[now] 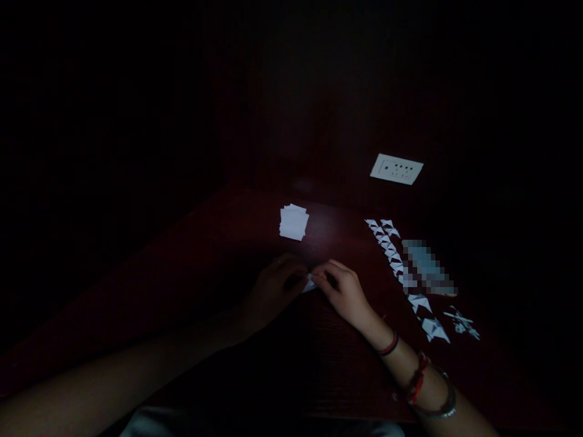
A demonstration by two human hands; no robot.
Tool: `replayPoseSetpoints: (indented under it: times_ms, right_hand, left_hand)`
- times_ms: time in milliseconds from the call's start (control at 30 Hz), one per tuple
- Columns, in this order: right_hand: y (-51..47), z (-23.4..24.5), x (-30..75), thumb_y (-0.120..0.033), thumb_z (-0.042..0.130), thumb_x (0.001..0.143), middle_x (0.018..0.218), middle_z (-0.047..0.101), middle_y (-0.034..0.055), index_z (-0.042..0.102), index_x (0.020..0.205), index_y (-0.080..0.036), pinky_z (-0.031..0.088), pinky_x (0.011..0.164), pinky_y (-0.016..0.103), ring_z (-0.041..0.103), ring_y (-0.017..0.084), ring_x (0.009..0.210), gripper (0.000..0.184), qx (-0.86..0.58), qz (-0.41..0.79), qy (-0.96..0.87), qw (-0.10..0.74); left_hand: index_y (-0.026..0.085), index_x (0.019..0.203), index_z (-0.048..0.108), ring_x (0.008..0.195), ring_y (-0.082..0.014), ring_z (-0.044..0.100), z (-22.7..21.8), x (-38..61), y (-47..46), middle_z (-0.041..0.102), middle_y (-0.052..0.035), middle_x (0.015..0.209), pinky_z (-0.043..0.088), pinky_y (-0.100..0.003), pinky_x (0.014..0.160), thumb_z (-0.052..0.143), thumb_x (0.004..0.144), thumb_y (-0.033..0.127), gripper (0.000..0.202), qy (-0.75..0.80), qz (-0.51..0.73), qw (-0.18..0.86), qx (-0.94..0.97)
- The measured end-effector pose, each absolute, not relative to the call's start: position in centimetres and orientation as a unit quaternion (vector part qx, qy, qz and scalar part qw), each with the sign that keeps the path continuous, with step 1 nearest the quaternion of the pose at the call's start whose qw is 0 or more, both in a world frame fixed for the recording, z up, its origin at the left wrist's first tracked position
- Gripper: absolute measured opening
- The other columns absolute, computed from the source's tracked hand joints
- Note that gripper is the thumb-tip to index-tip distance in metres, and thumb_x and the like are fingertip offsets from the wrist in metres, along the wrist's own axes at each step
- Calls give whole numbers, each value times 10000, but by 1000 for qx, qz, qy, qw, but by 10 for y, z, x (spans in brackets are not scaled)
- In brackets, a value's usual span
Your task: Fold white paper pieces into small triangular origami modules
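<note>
Between my two hands, low over the dark red table (pixel 255 224), is a small piece of folded white paper (pixel 310 284). My left hand (pixel 281 278) pinches its left side; this hand lies in shadow and its fingers show only dimly. From the right, my right hand (pixel 339 285) grips the same paper with thumb and fingers closed together. The exact folds are hidden by the fingertips. Beyond the hands lies a loose stack of square white paper sheets (pixel 294 223).
To the right, rows of folded white paper pieces (pixel 389 249) run toward me. Beside them lie a blurred-out flat object (pixel 428 267) and a small heap of thin white bits (pixel 463 323). A socket panel (pixel 396 169) is on the wall behind. The surroundings are very dark.
</note>
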State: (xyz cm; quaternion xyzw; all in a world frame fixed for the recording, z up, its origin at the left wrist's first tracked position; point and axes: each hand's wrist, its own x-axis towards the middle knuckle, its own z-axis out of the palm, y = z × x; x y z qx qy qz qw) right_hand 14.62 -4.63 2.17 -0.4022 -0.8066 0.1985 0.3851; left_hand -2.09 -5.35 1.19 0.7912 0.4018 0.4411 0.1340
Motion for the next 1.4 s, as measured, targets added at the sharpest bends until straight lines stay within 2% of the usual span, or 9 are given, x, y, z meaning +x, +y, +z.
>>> replayPoseSetpoints:
  times_ms: [133,367,600,767,933,1033,1233,1400]
  right_hand:
    - [-46,20,146,-145,476,804,716,523,12,568,764,-171,389,616,223,492,121,675,103,-408,199,-803,386]
    - [-46,24,147,-156,516,783,827,539,31,575,806,-178,397,716,247,500,140,800,66,-392,202,-810,386]
    - [-45,23,147,-176,509,790,725,546,13,566,764,-167,392,654,241,498,126,705,64,-387,215,-811,383]
    - [-45,19,145,-182,470,805,707,524,9,542,757,-162,392,616,230,485,117,663,89,-404,236,-794,389]
    - [-44,19,145,-203,479,804,728,536,11,560,809,-165,394,632,231,497,118,683,89,-391,248,-805,370]
    - [-44,21,144,-203,467,813,715,523,13,563,781,-165,388,624,231,488,118,674,108,-381,238,-819,357]
    - [-46,21,140,-163,414,825,692,480,10,496,715,-160,368,596,227,443,112,640,137,-383,208,-825,358]
    - [-45,18,142,-177,414,833,698,486,13,500,718,-157,367,600,228,444,112,646,144,-390,215,-828,341]
  left_hand:
    - [201,922,511,726,-119,557,8,-22,-51,569,17,831,459,-231,639,561,776,243,160,439,415,185,775]
    - [204,876,525,736,-113,577,7,-28,-47,593,29,834,455,-219,668,519,796,201,81,431,393,189,790]
    - [196,886,521,757,-121,573,9,-31,-50,593,8,850,462,-235,692,473,817,217,87,410,389,218,795]
    - [199,939,494,752,-126,573,8,-30,-48,585,6,850,467,-237,669,561,766,266,197,403,401,258,781]
    - [185,887,485,717,-108,574,7,-30,-47,583,9,808,464,-217,635,532,780,227,124,411,417,280,761]
    - [184,877,478,716,-111,578,9,-30,-48,582,9,808,467,-223,634,528,781,225,115,410,409,302,757]
    - [193,948,455,758,-138,591,12,-30,-49,591,-6,842,476,-257,653,534,771,241,200,424,403,332,740]
    - [195,941,422,690,-136,591,6,-29,-46,584,14,769,469,-244,589,570,741,265,259,421,403,381,717]
